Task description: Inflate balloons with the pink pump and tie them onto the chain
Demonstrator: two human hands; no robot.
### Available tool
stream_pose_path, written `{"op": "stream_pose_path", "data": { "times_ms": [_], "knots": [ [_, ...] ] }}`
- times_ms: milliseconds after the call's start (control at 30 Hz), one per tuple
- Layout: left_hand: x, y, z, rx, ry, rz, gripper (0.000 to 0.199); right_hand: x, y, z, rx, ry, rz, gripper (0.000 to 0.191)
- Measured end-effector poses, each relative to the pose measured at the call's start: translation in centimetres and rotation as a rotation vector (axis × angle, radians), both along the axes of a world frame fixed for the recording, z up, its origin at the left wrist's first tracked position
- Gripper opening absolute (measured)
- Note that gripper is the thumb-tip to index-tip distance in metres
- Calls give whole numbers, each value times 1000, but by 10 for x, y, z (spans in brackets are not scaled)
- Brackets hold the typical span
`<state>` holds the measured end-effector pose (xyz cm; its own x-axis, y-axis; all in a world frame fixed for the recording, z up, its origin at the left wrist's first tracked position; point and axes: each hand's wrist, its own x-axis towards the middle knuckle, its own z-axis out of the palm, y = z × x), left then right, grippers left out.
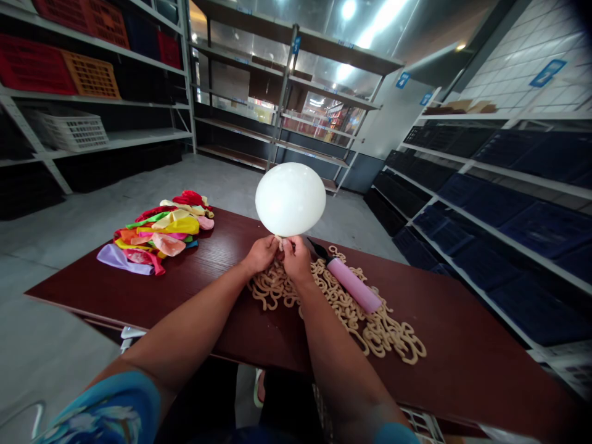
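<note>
A white inflated balloon (290, 197) stands upright above the middle of the table, its neck pointing down between my hands. My left hand (261, 253) is closed in a pinch at the neck. From the other side, my right hand (297, 259) also pinches there, fingertips close to the left ones. A small tan piece (279, 241) shows at the neck, partly hidden by fingers. Under and right of my hands lies a pile of tan rubber bands (272, 287). On that pile rests a pink hand pump (354, 283) with a black end.
Several flat, colourful balloons (161, 231) lie heaped at the left of the dark red table (208, 296). Metal racks (296, 80) stand behind. Shelves with red and orange crates (87, 74) are on the left, dark blue crates (509, 228) on the right.
</note>
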<state>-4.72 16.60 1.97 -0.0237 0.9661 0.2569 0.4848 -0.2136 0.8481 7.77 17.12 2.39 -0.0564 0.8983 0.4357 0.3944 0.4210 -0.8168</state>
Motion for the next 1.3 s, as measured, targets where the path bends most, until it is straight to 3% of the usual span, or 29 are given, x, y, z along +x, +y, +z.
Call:
{"op": "stream_pose_path", "data": {
  "times_ms": [100,233,367,533,833,967,1067,1200,1300],
  "knots": [
    [1,0,1,-11,-14,-49,38,3,2,0,147,-75,-137,23],
    [4,-5,5,-93,-58,-138,37,9,7,0,202,-70,-239,20],
    [9,-13,12,-296,-336,-329,39,14,13,-2,185,-57,-302,19],
    [10,-22,21,-441,-544,-468,43,16,17,-5,148,-23,-321,19],
    [8,-22,20,-478,-509,-500,44,15,22,-14,53,78,-290,22],
    [4,-19,18,-430,-448,-471,42,14,22,-15,35,88,-295,23],
    [-2,-15,16,-267,-273,-403,39,13,22,-16,33,74,-255,25],
    [-12,-6,14,-15,51,-120,43,10,23,-23,68,-9,-204,25],
    [-15,2,16,-53,234,102,46,7,24,-31,80,-80,-138,22]
  ]
}}
